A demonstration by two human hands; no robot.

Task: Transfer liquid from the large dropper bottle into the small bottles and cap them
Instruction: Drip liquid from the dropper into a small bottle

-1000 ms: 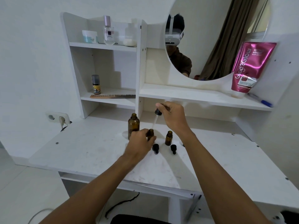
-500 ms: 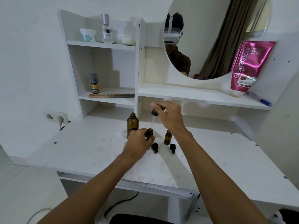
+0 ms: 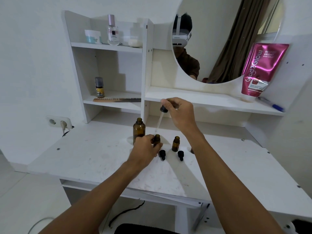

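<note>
Hands: the left hand [image 3: 145,147] gripped a small amber bottle [image 3: 157,140] standing on the white desk [image 3: 84,157]. The right hand [image 3: 180,114] pinched the black bulb of a glass dropper [image 3: 160,120] above it. The two hands were apart, with the right higher and farther back.

Head view, task items: the large dropper bottle [image 3: 139,129] stood uncapped and upright, just behind the left hand. A second small bottle [image 3: 176,144] stood open just to the right of the held one. Two black caps [image 3: 162,154] lay on the desk in front of the bottles.

Key relation: the dropper's long axis slanted from the bulb, up and to the right, down and to the left. Its tip sat just over the held bottle's mouth; whether it had entered could not be told.

Step judged: the first small bottle was likely being filled, and neither small bottle was capped.

Next move needs: probably a short descent along that slant by the right hand, the nearer one to the mouth.

Risk: the narrow neck left little room for a miss.

Backdrop: a round mirror [image 3: 228,39] and a pink tube [image 3: 260,70] stood on the shelf.
</note>
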